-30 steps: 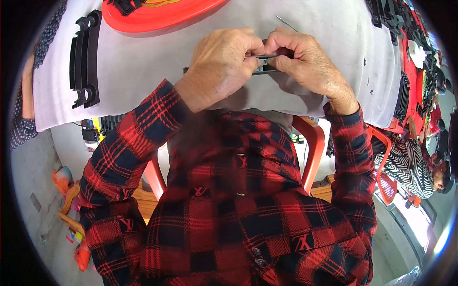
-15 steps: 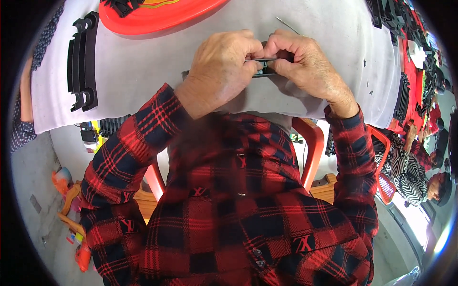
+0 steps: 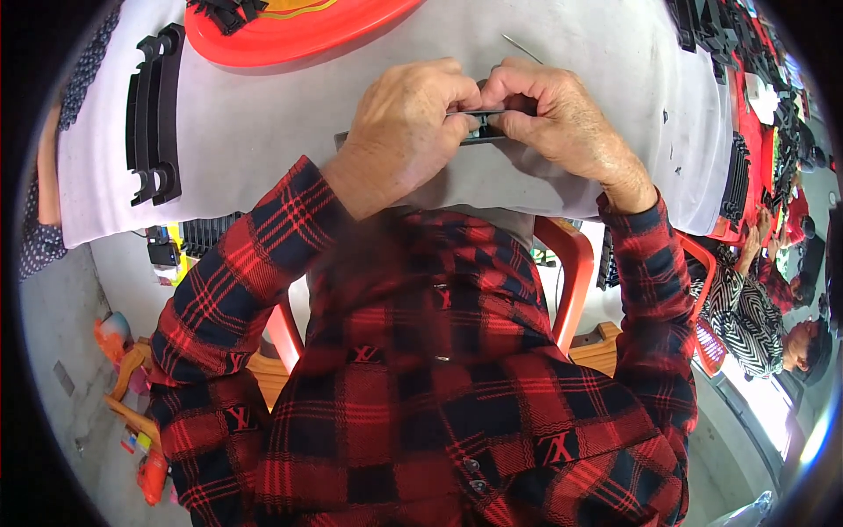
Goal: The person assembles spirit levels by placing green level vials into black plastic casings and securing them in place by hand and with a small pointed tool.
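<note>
Bare L hand point(image 3: 408, 123) & R hand point(image 3: 562, 123) both pinch a long, narrow, dark-grey channelled piece point(image 3: 486, 139) betw. thumbs & bent index fingers, near front edge of white cloth-covered table point(image 3: 263, 132); can't tell if it touches cloth. Thin silvery metal rod point(image 3: 522, 47) lies just past R hand; rounded glossy red plastic tray point(image 3: 307, 46) w/ black parts point(image 3: 230, 16) is farther off, upper L.

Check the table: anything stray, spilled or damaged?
A few dark specks on the white cloth, right of the right hand, look stray: they lie by themselves. Scraps or marks, I can't tell. No spill or damage shows, but that hand and the left hand mostly hide the dark part.
</note>
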A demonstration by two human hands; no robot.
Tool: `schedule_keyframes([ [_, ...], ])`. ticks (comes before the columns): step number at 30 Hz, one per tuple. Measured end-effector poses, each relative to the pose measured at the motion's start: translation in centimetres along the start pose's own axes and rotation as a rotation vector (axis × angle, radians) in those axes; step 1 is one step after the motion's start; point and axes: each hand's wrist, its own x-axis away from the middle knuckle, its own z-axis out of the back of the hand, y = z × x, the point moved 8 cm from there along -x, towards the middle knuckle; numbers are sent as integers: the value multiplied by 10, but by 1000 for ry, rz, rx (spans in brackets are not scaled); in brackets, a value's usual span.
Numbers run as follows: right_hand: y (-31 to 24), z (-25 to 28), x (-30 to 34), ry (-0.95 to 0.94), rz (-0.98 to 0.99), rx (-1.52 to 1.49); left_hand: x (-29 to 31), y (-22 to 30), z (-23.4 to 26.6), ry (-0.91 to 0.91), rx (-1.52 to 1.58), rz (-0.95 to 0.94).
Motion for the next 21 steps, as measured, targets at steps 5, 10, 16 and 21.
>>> schedule_keyframes([
  [5, 1, 1, 2, 2, 17, -9, -1, 1, -1, 6, 18, -13],
  [10, 5, 5, 4, -72, -19, -121, -1, -1, -2, -4, 35, -6],
  [16, 23, 46, 14, 386, -97, -117, 2, -1, -1, -9, 28, 0],
  [21, 26, 69, 18, 481, -40, 216, 0, 1, -1, -3, 16, -20],
])
